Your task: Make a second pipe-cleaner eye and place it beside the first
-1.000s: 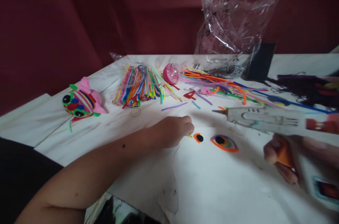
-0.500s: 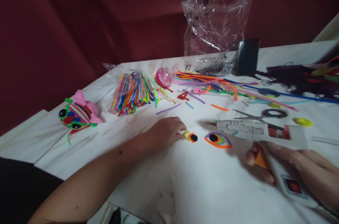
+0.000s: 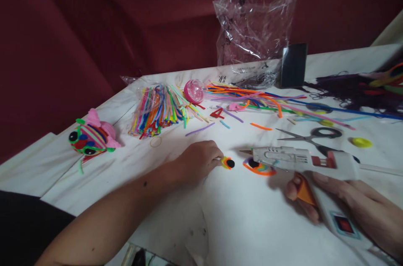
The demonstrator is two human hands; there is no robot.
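My left hand point(image 3: 198, 161) rests on the white table point(image 3: 252, 224), its fingers pinched on a small pipe-cleaner eye point(image 3: 228, 162) with a black centre and orange and yellow rings. My right hand point(image 3: 346, 203) grips a white glue gun point(image 3: 302, 160), a finger on its orange trigger. The gun's nozzle points left and hovers close to the small eye. A bigger eye-shaped coil point(image 3: 258, 166) in orange, purple and green lies on the table, partly under the gun's barrel.
Black-handled scissors point(image 3: 311, 136) lie behind the gun. A packet of coloured pipe cleaners point(image 3: 157, 108), loose pipe cleaners point(image 3: 267, 100), a pink ball point(image 3: 193, 91), a clear plastic bag point(image 3: 255, 22) and a striped stuffed figure point(image 3: 90, 136) sit further back and left.
The glue gun has come down and moved left, its nozzle now near the small eye. My left hand has kept its pinch on the small eye, now wound with yellow.
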